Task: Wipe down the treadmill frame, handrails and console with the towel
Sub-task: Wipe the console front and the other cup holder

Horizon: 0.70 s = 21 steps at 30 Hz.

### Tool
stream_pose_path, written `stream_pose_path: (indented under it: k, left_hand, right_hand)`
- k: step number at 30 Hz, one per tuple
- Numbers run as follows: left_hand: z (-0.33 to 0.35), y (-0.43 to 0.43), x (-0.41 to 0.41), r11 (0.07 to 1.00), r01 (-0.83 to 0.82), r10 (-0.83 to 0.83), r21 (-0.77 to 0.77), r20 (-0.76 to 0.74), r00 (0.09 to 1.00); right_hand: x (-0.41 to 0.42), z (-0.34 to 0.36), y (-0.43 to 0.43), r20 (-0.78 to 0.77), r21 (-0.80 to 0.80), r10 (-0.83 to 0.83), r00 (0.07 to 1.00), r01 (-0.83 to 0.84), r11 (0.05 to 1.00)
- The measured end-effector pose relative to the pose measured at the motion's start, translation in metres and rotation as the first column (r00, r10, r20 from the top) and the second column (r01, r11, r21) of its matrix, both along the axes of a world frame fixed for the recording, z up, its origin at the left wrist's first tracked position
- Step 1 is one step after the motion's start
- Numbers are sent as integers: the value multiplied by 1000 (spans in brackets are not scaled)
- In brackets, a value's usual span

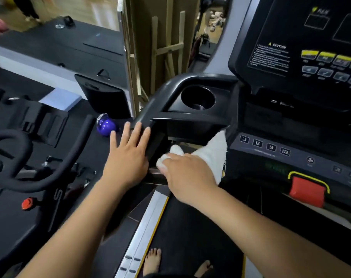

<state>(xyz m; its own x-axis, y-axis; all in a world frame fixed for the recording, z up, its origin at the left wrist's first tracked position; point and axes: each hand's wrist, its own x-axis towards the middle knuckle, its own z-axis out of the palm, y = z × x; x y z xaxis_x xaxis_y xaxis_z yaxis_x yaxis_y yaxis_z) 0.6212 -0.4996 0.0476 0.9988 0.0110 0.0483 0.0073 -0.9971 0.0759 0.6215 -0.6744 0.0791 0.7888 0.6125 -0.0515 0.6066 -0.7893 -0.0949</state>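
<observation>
- Left hand (128, 155) is reaching, fingers straight and spread, over the handrail's (160, 97) near end; holding nothing.
- Right hand (188, 175) is gripping the bunched towel (212, 151) just below that handrail, beside the console's (290, 57) left edge.
- Risk: towel's loose corner is hanging by the number buttons (264, 146); a careless sweep could press one.

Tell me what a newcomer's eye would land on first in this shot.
The white towel stands out most, bunched in the right hand at mid-frame against all the black. The left hand is spread open just left of it, at the lower end of the handrail. Next come the red stop button, framed in yellow at the right below the console, and a shiny purple kettlebell left of the handrail.
</observation>
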Motion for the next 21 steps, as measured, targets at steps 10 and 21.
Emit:
stream_pose_path:
  k: [10,21]
  left_hand:
    - [-3,29,18,921,122,-126,-371,13,992]
    - [-6,34,13,833,163,-136,-528,89,987]
  right_hand:
    - [-37,-7,24,118,17,-361,925,362,932]
    - [-37,-5,0,52,-81,-218,975,222,972]
